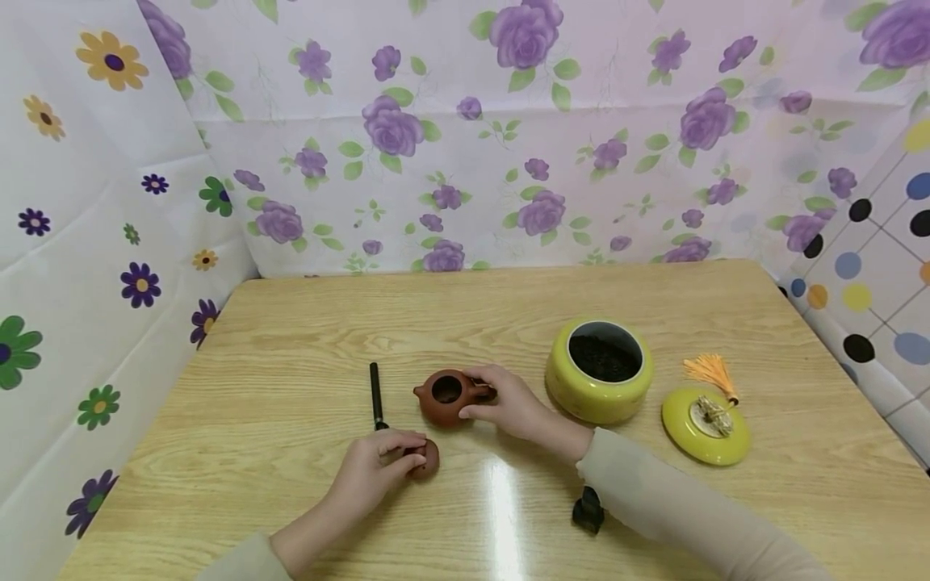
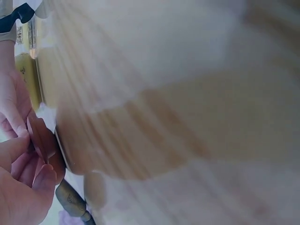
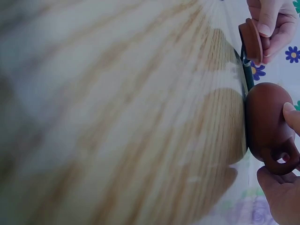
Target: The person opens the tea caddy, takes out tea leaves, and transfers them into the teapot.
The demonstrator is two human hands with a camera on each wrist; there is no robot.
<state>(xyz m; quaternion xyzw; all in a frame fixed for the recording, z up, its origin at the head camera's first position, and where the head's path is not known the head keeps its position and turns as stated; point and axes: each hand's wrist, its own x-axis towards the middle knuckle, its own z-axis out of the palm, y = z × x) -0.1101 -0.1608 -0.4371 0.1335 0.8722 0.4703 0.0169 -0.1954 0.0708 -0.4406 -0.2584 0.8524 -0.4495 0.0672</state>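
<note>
A small reddish-brown teapot (image 1: 439, 410) stands uncovered on the table, its spout to the left. My right hand (image 1: 512, 403) holds it at the handle side, thumb against the body; in the right wrist view the looped handle (image 3: 281, 164) shows beside that hand. Nearer the front edge, my left hand (image 1: 374, 468) pinches the round teapot lid (image 1: 429, 461) between thumb and fingers. The right wrist view shows the lid (image 3: 252, 41) tipped on its side and apart from the teapot. Part of the left fingers is hidden behind it in the left wrist view.
A thin black stick (image 1: 375, 393) lies left of the teapot. To the right stand a yellow jar (image 1: 599, 403) with dark contents and its yellow lid (image 1: 686, 428) with an orange tassel (image 1: 712, 373). Below the right forearm shows a black device (image 1: 588, 510). Flowered cloth (image 1: 450, 145) closes the back.
</note>
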